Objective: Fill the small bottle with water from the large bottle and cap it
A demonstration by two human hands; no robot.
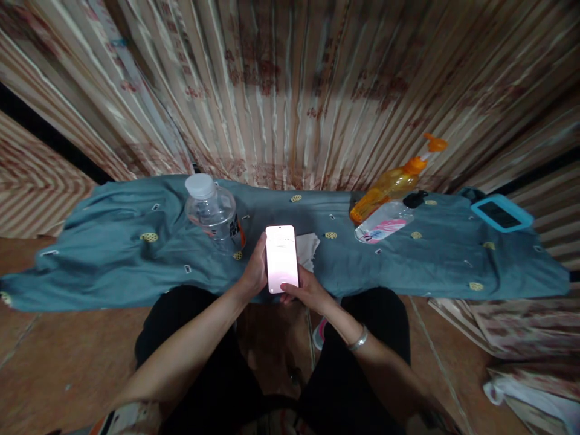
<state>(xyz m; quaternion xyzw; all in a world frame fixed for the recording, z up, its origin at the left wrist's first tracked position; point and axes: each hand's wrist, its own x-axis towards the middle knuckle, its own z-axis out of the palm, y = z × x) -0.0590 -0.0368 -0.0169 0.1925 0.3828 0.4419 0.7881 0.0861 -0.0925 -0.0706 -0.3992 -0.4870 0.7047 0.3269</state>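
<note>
A smartphone (281,257) with a bright, nearly white screen is held upright between both hands in the middle of the head view. My left hand (256,269) grips its left edge, with the thumb along the side. My right hand (304,291) holds the lower right corner, its thumb lying on the bottom of the screen. Behind the phone, a crumpled white cloth or tissue (309,249) lies on the covered table. To the left stands a large clear plastic bottle (212,211) with a white cap.
A grey-green patterned cloth (113,241) covers the narrow table. On the right are an orange pump bottle (385,190), a clear bottle with a pink label (384,223) and a blue-framed device (502,213). Pleated curtains (290,90) hang close behind.
</note>
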